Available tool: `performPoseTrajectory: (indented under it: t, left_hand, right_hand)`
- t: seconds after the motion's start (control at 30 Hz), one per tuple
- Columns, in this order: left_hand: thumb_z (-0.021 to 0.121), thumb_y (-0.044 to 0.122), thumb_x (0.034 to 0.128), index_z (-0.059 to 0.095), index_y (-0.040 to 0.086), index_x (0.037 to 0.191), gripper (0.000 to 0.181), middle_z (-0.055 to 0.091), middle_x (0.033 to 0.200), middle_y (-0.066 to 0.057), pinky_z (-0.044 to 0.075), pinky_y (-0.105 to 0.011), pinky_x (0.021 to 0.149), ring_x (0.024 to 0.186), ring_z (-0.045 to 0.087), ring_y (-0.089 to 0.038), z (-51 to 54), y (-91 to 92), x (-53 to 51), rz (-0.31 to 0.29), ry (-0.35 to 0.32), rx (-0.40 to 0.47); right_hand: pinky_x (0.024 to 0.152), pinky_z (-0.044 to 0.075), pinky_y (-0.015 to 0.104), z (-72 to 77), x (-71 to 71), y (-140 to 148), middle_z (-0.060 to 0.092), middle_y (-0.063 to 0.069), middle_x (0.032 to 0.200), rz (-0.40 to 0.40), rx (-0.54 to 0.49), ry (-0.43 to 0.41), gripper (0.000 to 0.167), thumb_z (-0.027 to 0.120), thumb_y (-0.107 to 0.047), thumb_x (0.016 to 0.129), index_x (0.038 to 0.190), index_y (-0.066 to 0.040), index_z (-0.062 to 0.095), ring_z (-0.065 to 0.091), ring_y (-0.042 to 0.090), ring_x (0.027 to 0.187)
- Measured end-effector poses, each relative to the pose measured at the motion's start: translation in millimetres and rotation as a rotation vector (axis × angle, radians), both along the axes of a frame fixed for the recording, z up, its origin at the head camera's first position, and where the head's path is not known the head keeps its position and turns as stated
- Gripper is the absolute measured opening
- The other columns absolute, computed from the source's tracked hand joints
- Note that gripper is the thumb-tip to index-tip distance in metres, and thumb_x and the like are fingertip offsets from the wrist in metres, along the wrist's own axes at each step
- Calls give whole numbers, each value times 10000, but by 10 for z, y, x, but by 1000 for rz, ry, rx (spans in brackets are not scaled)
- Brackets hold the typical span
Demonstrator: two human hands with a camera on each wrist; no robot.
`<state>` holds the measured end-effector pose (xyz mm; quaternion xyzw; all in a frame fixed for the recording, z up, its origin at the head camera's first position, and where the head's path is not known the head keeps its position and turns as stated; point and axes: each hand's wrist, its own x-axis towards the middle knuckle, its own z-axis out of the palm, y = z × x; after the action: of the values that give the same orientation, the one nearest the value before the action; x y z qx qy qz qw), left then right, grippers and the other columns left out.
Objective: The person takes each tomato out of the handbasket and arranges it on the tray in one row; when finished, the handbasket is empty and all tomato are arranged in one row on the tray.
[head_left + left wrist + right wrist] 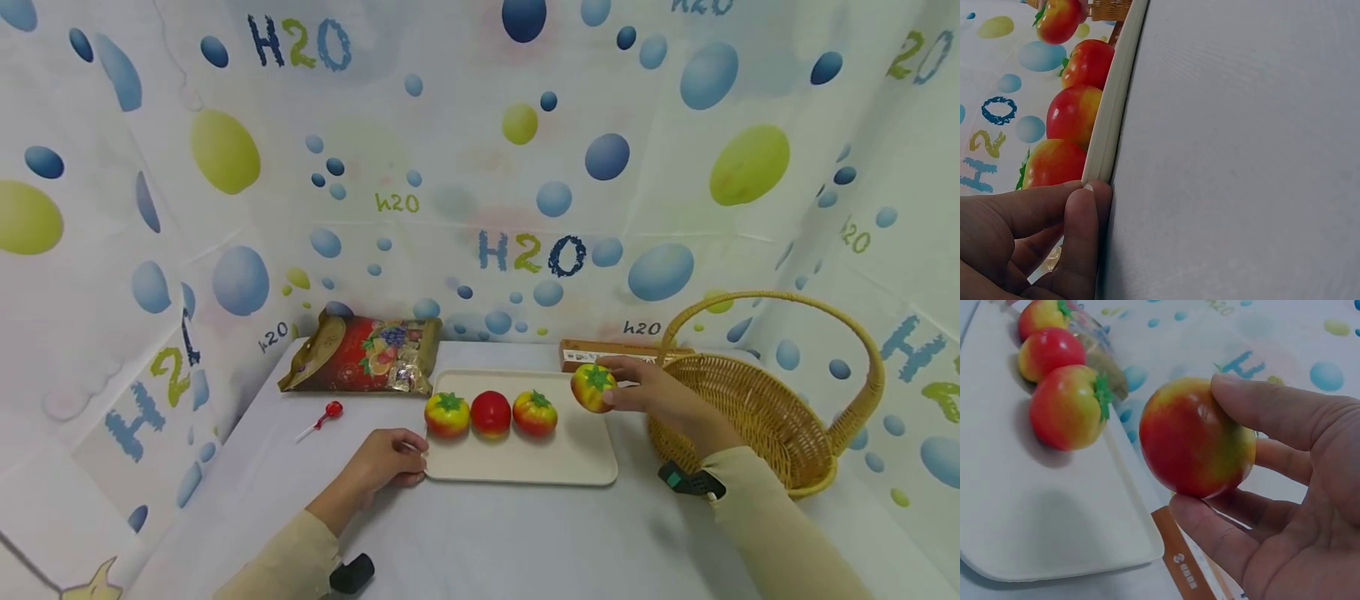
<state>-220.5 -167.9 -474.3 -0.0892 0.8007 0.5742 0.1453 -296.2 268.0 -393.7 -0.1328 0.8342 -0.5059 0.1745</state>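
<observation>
My right hand (pixel 667 398) holds a red-and-yellow tomato (pixel 1194 437) with a green leafy top, between thumb and fingertips. It is raised above the right end of a cream rectangular tray (pixel 517 468). On that tray stand a left tomato (pixel 447 417), a mostly red middle one (pixel 491 415) whose leafy top does not show, and a right tomato (pixel 535 415), in a row. At the tray's left edge, my left hand (pixel 384 463) pinches the rim with thumb and fingers, seen closely in the left wrist view.
A wicker basket (pixel 750 408) with a tall handle stands to the right, beside my right forearm. Behind the tray lies a brown-and-white box (pixel 581 353). A gold-and-red bag (pixel 367 354) and a red lollipop (pixel 333 410) lie at the left on the white-covered table (pixel 480 542).
</observation>
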Motion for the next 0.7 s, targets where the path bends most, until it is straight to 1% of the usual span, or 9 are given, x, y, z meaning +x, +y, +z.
performPoseTrajectory:
  t: [0.1,0.17,0.27,0.37,0.5,0.53,0.7]
  left_hand:
    - [768,47,888,702,36,1119,240,644,965,-120,621,-287,703,761,634,-193,5,0,-1,-2,-5,-13]
    - [768,51,889,704,41,1121,240,644,961,-117,618,-281,699,760,635,-192,6,0,-2,-2,-11,-20]
    - [769,51,889,707,43,1121,241,644,956,-116,618,-276,700,760,638,-190,7,10,-8,-3,-15,-19]
    - [759,32,891,710,37,1111,225,645,950,-117,620,-278,701,755,641,-188,12,18,-11,2,-15,-4]
    - [758,23,887,713,34,1102,220,641,939,-119,620,-277,696,746,643,-187,13,11,-15,6,-11,-3]
    - [759,26,888,712,36,1102,220,640,939,-118,620,-277,698,746,643,-187,11,9,-16,4,-11,-5]
    - [756,32,892,708,30,1108,222,643,939,-120,620,-275,700,744,650,-186,7,10,-9,-4,-12,7]
  right_hand:
    - [1115,425,526,-47,1,-22,415,225,1491,-44,-11,-26,751,764,-297,918,1542,-106,392,565,309,1185]
    - [1119,430,528,-67,4,-38,399,229,1502,-65,-12,-34,760,772,-299,913,1543,-106,392,552,328,1206]
    - [1112,444,529,-102,-3,-34,386,236,1510,-63,-13,-27,754,768,-299,917,1540,-98,394,530,350,1239]
    - [1097,470,499,-159,-19,-28,399,232,1502,-54,-9,-14,730,761,-304,923,1533,-107,411,533,346,1245]
    - [1066,508,445,-241,-20,-49,394,229,1507,-63,-22,-37,723,755,-301,930,1540,-129,409,547,336,1236]
    - [1072,506,457,-257,-18,-58,374,236,1522,-61,-41,-51,729,749,-284,936,1550,-121,391,541,349,1251]
    - [1106,463,499,-320,11,-107,377,214,1546,-88,-25,-70,763,772,-306,912,1557,-165,390,516,354,1287]
